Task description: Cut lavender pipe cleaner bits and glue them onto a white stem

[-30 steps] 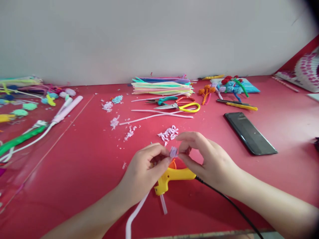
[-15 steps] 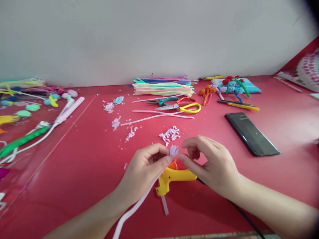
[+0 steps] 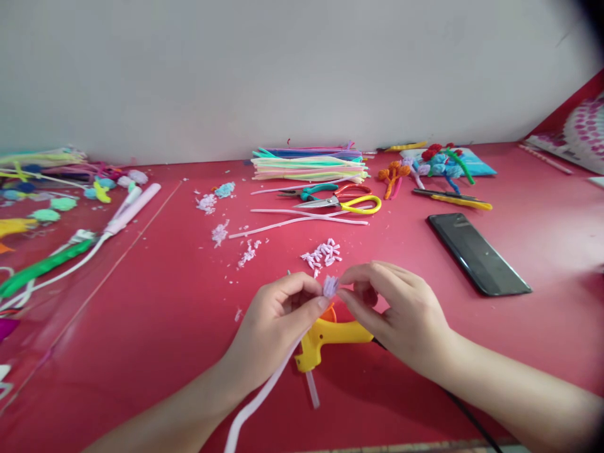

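Observation:
My left hand (image 3: 276,324) pinches a pale pipe cleaner (image 3: 257,402) just below a small lilac tuft (image 3: 329,285) at its tip; the stem trails down toward me. My right hand (image 3: 399,311) has thumb and forefinger closed on the same lilac tuft from the right. Both hands hover over a yellow glue gun (image 3: 330,336) lying on the red table (image 3: 155,308), its black cord running off to the lower right. A little pile of lilac cut bits (image 3: 323,253) lies just beyond my fingers.
A stack of coloured pipe cleaners (image 3: 309,165) lies at the back, with yellow-handled scissors (image 3: 346,202) and pliers before it. A black phone (image 3: 477,251) is at right. Finished pipe-cleaner flowers (image 3: 436,162) sit back right. A white curling tool (image 3: 127,211) and craft pieces lie at left.
The right hand's fingers drew slightly away from the tuft, then closed on it again. The pipe cleaner stem swung a little to the left. Otherwise the hands stay in place.

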`<state>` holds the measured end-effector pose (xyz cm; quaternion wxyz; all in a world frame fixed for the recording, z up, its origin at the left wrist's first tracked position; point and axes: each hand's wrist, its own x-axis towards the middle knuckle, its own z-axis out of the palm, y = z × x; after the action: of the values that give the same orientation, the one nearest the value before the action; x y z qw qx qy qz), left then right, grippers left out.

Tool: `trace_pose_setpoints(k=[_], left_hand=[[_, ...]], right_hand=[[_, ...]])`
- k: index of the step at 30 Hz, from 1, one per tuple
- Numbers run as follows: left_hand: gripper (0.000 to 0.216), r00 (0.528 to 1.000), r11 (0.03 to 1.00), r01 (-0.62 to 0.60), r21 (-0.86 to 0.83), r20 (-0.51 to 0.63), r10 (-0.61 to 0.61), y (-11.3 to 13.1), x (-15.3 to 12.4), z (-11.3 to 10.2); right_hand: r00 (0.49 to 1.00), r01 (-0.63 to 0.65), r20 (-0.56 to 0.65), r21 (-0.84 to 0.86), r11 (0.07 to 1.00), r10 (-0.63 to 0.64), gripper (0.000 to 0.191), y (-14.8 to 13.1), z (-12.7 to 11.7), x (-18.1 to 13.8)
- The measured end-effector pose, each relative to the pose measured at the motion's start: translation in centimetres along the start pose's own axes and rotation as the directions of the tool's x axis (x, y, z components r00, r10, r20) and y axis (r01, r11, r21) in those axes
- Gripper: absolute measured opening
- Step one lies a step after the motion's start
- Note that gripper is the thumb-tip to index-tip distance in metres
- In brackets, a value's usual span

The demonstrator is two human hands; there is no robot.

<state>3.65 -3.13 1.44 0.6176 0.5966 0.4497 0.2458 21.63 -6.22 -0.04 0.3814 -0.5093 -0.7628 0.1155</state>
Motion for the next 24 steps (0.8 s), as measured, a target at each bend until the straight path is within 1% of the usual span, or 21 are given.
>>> trace_pose_setpoints(k=[5,9,16,24], left_hand=[[0.017,0.999,0.998,-0.041,0.043,-0.006,0.041,0.06,-0.03,0.00],[0.017,0.999,0.997,-0.048,0.057,-0.017,0.049,0.17,-0.02,0.04],[0.015,0.998,0.995,-0.062,0.075,-0.013,0.063,0.15,-0.06,0.07],[0.015,0.997,0.993,-0.080,0.084,-0.017,0.082,0.16,-0.07,0.02]], right_hand=[[1.000,0.004,-0.018,0.016,1.000,-0.004,0.007,-0.25,-0.09,-0.02],[1.000,-0.013,-0.029,0.011,1.000,0.013,0.005,-0.35,-0.05,0.01],[0.999,-0.029,-0.012,0.017,0.999,0.029,0.007,-0.24,0.05,0.00],[1.000,-0.012,-0.014,0.002,1.000,0.012,0.007,-0.06,0.23,-0.03]])
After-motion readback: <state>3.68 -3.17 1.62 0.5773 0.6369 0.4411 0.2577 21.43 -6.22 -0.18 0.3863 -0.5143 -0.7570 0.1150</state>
